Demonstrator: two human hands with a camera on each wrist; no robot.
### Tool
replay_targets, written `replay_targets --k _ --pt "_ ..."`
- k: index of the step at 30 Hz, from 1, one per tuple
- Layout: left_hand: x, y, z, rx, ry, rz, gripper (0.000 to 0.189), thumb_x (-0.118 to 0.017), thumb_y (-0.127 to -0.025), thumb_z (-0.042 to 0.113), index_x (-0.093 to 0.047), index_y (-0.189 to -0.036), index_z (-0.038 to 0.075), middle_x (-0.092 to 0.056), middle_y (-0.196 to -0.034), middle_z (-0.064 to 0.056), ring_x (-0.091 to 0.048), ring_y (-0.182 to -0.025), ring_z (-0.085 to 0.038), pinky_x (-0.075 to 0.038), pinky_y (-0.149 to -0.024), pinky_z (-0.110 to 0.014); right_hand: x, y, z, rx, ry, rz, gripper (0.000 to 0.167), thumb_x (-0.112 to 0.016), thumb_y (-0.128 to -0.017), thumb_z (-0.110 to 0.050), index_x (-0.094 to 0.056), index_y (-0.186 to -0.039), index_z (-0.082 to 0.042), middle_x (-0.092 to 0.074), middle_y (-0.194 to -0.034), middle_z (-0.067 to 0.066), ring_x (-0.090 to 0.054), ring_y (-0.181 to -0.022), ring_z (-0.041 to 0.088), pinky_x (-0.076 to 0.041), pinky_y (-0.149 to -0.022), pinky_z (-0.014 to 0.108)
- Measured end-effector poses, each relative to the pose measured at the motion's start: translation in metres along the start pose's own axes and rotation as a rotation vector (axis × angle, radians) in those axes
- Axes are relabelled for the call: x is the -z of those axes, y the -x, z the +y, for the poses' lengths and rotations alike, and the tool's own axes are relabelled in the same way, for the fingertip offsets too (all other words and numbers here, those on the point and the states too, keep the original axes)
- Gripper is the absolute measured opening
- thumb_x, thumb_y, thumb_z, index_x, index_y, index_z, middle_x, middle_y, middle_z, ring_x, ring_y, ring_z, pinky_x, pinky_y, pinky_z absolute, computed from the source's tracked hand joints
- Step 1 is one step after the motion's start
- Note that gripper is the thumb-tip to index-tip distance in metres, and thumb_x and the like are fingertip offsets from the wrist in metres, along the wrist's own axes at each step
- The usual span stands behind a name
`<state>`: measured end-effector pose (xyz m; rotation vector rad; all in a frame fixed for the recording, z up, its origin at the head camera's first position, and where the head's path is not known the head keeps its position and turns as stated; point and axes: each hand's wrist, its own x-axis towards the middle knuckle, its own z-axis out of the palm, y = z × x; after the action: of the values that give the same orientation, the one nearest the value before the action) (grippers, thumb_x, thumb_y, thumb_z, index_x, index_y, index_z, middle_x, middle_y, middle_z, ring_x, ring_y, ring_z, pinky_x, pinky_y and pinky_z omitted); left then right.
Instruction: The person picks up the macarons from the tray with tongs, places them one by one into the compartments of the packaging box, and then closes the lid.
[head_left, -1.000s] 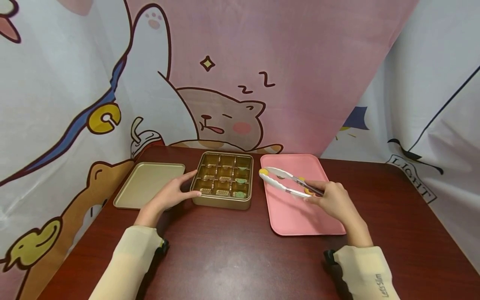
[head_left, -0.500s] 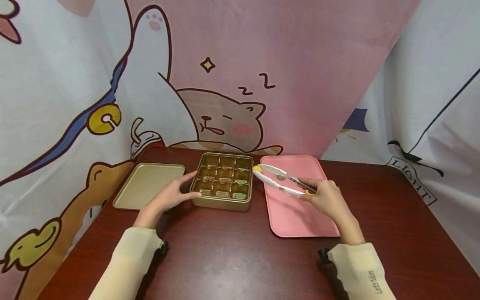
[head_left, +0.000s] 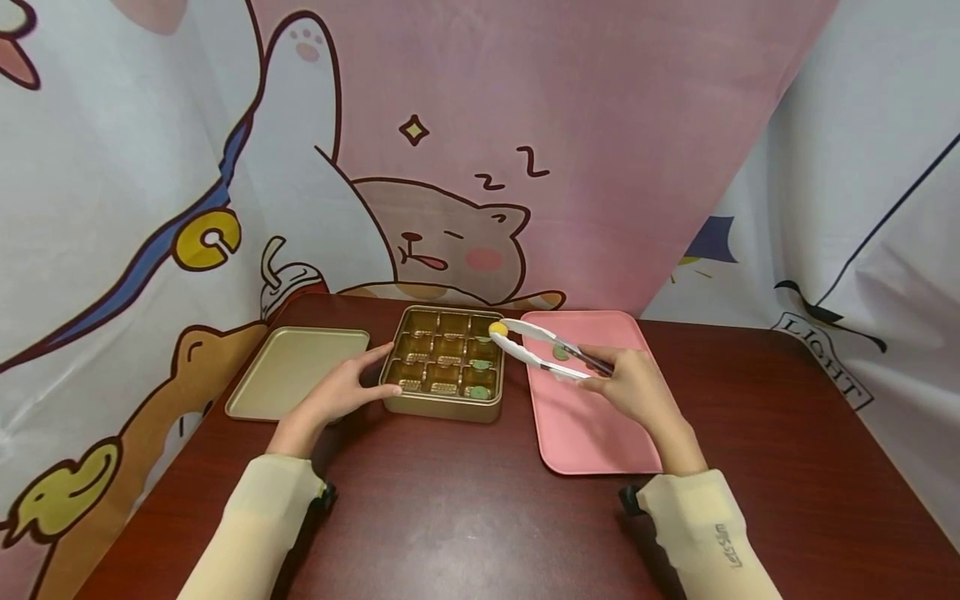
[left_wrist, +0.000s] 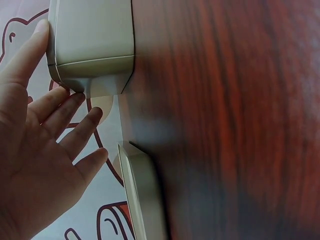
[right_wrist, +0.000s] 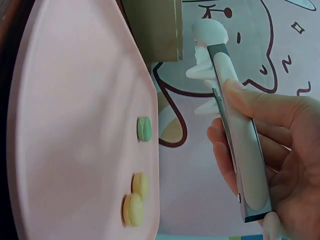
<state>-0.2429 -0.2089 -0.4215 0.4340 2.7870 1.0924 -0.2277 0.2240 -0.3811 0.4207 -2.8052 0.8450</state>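
Observation:
In the head view my right hand [head_left: 637, 387] grips white-tipped tongs [head_left: 534, 357], whose tips pinch a yellow macaron [head_left: 498, 330] over the back right corner of a gold tin [head_left: 442, 407]. A divided gold insert fills the tin; green macarons [head_left: 480, 365] sit in its right column. My left hand [head_left: 337, 393] rests against the tin's left side, its thumb at the front left corner and its fingers spread and fairly straight. The right wrist view shows the tongs' handle [right_wrist: 245, 160] between thumb and fingers; the pinched macaron is hidden there.
A pink tray [head_left: 592, 437] lies right of the tin. On it are a green macaron [right_wrist: 144, 129] and two yellow macarons [right_wrist: 133, 210]. The tin's gold lid [head_left: 296, 371] lies to the left on the dark wooden table [head_left: 442, 517]. A cartoon-printed cloth [head_left: 637, 125] hangs behind.
My right hand has moved left with the tongs, carrying the yellow macaron from above the tray to above the tin's right edge. The left hand stays in place on the tin.

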Motion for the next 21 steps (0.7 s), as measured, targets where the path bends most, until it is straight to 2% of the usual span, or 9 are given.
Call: replay_targets --k 5,9,14,21 --pt "0.000 0.000 0.000 -0.003 0.003 0.001 0.084 -0.075 -0.089 0.038 -0.033 -0.157 0.013 -0.035 -0.160 -0.020 -0.031 -0.147 -0.044 -0.029 -0.117 -0.062 -0.006 -0.007 -0.009 -0.006 0.001 -0.006 0.049 -0.082 -0.080 -0.014 -0.070 -0.126 -0.006 -0.076 -0.102 0.014 -0.061 -0.080 0.022 -0.048 -0.070 0.037" --pt "0.000 0.000 0.000 0.001 0.008 0.001 0.083 -0.074 -0.090 0.035 -0.033 -0.157 0.013 -0.034 -0.160 -0.020 -0.031 -0.147 -0.043 -0.028 -0.117 -0.062 -0.012 -0.014 -0.015 -0.009 0.006 -0.013 0.050 -0.083 -0.079 -0.017 -0.070 -0.127 -0.007 -0.077 -0.103 0.011 -0.060 -0.079 0.021 -0.048 -0.071 0.038" --pt "0.000 0.000 -0.001 0.005 0.011 0.001 0.084 -0.074 -0.089 0.038 -0.032 -0.157 0.014 -0.034 -0.160 -0.019 -0.031 -0.148 -0.043 -0.028 -0.117 -0.062 -0.019 -0.023 -0.023 0.010 0.019 -0.013 0.052 -0.084 -0.078 -0.020 -0.071 -0.126 -0.010 -0.073 -0.084 0.006 -0.051 -0.068 0.019 -0.040 -0.064 0.033" --pt "0.000 -0.001 0.000 -0.001 -0.001 0.004 0.085 -0.075 -0.088 0.040 -0.034 -0.157 0.013 -0.036 -0.159 -0.019 -0.033 -0.147 -0.043 -0.030 -0.116 -0.062 -0.028 -0.033 -0.029 0.046 0.040 -0.018 0.050 -0.084 -0.077 -0.018 -0.071 -0.125 -0.010 -0.077 -0.095 0.009 -0.057 -0.075 0.022 -0.047 -0.072 0.044"
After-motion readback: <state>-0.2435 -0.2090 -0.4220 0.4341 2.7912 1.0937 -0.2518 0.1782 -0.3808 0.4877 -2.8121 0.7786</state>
